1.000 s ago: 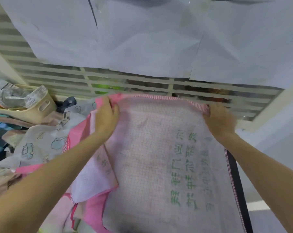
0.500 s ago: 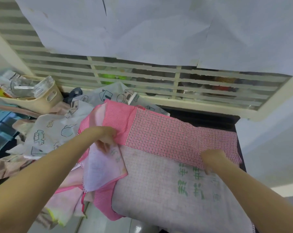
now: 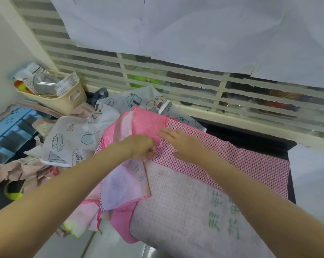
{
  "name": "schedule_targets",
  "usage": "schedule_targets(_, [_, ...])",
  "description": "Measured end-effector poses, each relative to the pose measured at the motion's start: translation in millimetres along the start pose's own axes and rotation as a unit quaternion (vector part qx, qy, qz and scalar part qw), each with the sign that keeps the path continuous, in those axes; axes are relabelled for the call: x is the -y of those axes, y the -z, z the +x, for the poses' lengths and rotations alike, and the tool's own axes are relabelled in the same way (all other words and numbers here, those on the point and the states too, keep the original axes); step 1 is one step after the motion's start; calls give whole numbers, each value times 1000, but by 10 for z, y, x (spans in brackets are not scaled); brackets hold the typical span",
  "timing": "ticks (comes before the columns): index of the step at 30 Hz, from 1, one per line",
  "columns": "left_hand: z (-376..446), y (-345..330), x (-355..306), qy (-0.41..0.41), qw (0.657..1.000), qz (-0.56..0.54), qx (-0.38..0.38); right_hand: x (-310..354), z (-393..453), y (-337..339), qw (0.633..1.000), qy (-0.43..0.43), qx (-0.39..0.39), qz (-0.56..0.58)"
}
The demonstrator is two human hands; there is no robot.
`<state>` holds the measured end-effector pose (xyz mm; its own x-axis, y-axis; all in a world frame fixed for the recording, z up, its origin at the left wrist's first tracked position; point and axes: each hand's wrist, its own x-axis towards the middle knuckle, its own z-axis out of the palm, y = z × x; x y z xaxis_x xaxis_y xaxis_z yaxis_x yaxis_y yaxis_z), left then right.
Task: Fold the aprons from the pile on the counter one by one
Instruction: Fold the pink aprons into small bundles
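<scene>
Both hands have come together at the middle of the fold since a moment ago, when they were spread wide at either end of the pink apron. Now the person's left hand [image 3: 141,147] has its fingers curled, pinching the pink cloth at the fold's edge, while the right hand [image 3: 183,143] lies flat just beside it, fingers straight and spread, pressing on the checked fabric. Under them, the pink checked apron [image 3: 231,159] lies on the dark counter [image 3: 250,135], its far part turned back toward the person so the red-and-white check faces up, and its pale inner side with green printed characters shows nearer the camera. A loose pale flap hangs to the left below the left wrist. Further left sits the pile of aprons [image 3: 73,138], topped by white cloth printed with cars, houses and teapots, with pinkish crumpled ones beneath. Behind the pile stands a cream basket [image 3: 64,101] holding packets and a clear jar. A slatted white window grille [image 3: 157,75] runs along the back, with white paper sheets [image 3: 194,25] hung over its upper part.
</scene>
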<state>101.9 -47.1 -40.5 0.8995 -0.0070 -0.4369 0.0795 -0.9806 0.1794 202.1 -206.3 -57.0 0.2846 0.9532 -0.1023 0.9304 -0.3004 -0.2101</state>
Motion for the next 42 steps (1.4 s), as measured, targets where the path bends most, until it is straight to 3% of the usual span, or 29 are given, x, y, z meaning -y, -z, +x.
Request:
schedule_targets(3, [-19,0,6,-7,1000,25,-10,143,245,-33,994,-1,105,-6])
schedule_targets(10, [-118,-136,408,99,990,103,-12,-327,50,117,980,-133,88,-116])
schedule_targets(14, [-89,-249,433,116,984,138,-8,-466,-311,-1,944,-245,198,-97])
schedule_targets(17, [-134,-258,262,73,983,156,-65,-384,-537,-111,919,-290,265,-35])
schedule_targets(19, [-214,-328,136,-9,974,173,-144,-307,-573,-100,917,-292,272,-19])
schedule_targets(22, [-319,-543,106,-138,942,213,-221,-206,-421,-81,939,-294,175,22])
schedule_targets(24, [-352,-606,192,-72,929,228,-283,-119,-229,-63,955,-284,60,67])
schedule_targets(27, [-484,-532,323,171,909,143,-353,92,114,-39,965,-234,-15,116])
schedule_targets(28, [-553,-494,367,252,897,97,-349,166,229,-26,968,-217,-17,121])
schedule_targets(30, [-676,-447,437,386,882,-15,-268,285,478,21,970,-202,-28,132])
schedule_targets(33, [-802,-433,558,437,873,-117,-181,421,870,142,962,-196,-54,180])
schedule_targets(37, [-917,-259,697,406,874,-220,-150,548,1268,218,922,-223,-45,313])
schedule_targets(38, [-950,-158,731,405,848,-303,-158,555,1320,214,909,-238,-47,339])
schedule_targets(39, [-978,-18,770,404,799,-411,-172,536,1344,222,900,-249,-62,351])
schedule_targets(42, [-1121,454,848,337,571,-731,-164,434,1352,288,860,-277,-136,406])
